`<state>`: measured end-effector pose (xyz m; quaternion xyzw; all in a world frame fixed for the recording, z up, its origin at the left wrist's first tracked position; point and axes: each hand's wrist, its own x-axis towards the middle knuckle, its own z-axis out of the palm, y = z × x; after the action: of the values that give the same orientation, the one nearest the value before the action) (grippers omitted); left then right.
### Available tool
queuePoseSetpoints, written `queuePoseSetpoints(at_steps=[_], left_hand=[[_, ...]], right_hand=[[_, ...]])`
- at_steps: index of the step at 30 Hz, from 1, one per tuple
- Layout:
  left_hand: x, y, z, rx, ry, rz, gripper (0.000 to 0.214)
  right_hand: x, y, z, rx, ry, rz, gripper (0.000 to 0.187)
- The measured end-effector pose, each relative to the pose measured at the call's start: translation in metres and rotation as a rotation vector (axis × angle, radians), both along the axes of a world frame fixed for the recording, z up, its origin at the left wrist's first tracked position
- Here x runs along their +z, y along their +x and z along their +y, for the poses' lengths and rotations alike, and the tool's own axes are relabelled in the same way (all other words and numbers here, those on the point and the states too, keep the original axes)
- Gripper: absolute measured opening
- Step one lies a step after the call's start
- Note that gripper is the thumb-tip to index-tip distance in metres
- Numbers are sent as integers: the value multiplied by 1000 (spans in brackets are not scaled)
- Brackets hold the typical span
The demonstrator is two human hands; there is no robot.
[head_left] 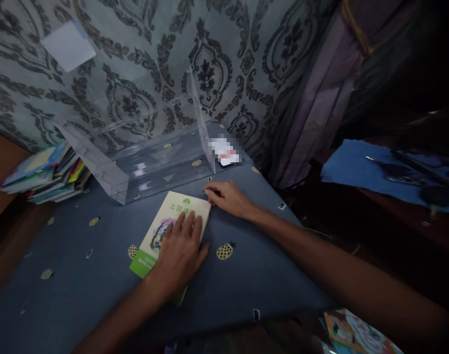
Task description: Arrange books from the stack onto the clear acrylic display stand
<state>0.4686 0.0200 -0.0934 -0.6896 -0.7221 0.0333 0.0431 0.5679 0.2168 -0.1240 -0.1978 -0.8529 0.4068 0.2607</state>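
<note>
A book [146, 244] with a cream and green cover, Chinese characters and a small picture lies at a slant on the table. My left hand [182, 246] rests flat on its cover, fingers stretched out, hiding the lower right part. By the book's upper right corner is my right hand [228, 196], its fingers curled together in a pinch. Whether something small sits between those fingertips I cannot make out. Just beyond the book stands a clear plastic rack [123, 189] with transparent side panels and a see-through base.
A stack of books [55, 172] sits left of the rack. To its right lies a small blurred-out white item [226, 155]. The dark blue tablecloth [110, 295] has pineapple prints. Patterned curtain [210, 73] hangs behind. A blue cloth [351, 169] and colourful printed item [357, 329] are at right.
</note>
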Motion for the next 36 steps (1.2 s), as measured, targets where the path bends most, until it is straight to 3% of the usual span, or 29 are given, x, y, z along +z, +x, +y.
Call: queuePoseSetpoints(at_steps=[5,8,11,17,28,36], left_hand=[[-2,-22,-33,-111,-77,-101,79],[3,-38,-52,-221,-141,-180,108],[9,-50,-65,-289,-187,-237,119],[15,-55,-71,-310,-230,-263,119],[-6,-47,-66,-331,-86,-167,95],[-2,-44,-65,-314,-72,-179,88]], right_hand=[[3,2,-2,-27,47,-62,22],[3,3,-2,-32,76,-72,22],[3,3,-3,-39,88,-74,22],[5,3,-6,-63,119,-100,23],[0,0,-6,26,157,-10,23],[-13,-5,-4,67,237,23,22]])
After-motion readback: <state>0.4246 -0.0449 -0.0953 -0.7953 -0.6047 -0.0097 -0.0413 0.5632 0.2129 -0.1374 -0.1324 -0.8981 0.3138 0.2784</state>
